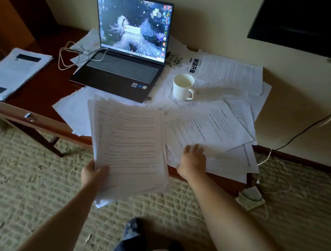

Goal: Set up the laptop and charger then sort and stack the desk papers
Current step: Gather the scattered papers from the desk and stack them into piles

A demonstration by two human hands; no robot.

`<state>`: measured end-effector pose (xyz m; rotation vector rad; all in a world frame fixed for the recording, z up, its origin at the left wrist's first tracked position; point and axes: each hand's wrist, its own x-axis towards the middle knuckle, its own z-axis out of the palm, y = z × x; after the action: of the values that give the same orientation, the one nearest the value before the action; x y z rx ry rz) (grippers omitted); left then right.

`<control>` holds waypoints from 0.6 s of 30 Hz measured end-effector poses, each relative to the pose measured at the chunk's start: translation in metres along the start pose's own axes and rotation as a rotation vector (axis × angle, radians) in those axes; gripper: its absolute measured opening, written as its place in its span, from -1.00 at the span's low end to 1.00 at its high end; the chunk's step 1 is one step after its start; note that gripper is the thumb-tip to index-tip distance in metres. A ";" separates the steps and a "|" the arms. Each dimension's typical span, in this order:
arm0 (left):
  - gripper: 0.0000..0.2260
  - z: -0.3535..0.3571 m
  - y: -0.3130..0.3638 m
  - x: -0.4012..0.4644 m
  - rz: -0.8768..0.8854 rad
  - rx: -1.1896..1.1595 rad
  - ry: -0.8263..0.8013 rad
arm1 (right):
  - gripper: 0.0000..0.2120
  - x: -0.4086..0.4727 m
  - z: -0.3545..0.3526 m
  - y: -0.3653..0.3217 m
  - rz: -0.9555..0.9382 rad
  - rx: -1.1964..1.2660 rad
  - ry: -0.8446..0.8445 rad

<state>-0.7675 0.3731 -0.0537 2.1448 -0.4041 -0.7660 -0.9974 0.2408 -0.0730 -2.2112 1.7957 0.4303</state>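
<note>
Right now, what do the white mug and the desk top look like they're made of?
The white mug: probably glazed ceramic, given its smooth, even white wall and thick loop handle. The desk: looks like dark reddish wood or a wood veneer with a smooth finish, since the bare top shows a faint sheen; the dim light leaves it open.

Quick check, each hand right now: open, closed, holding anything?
Left hand: closed on the stack of papers, gripping its lower edge.
Right hand: open, fingers spread, resting on the loose sheets on the desk.
</note>
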 end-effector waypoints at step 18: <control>-0.35 0.034 -0.001 -0.041 0.116 -0.065 -0.182 | -0.73 -0.054 -0.024 -0.006 -0.343 0.828 0.204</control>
<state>-0.8206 0.3754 -0.0551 1.9793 -0.5853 -0.8982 -1.0005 0.2819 -0.0303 -1.9033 1.2739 -0.5372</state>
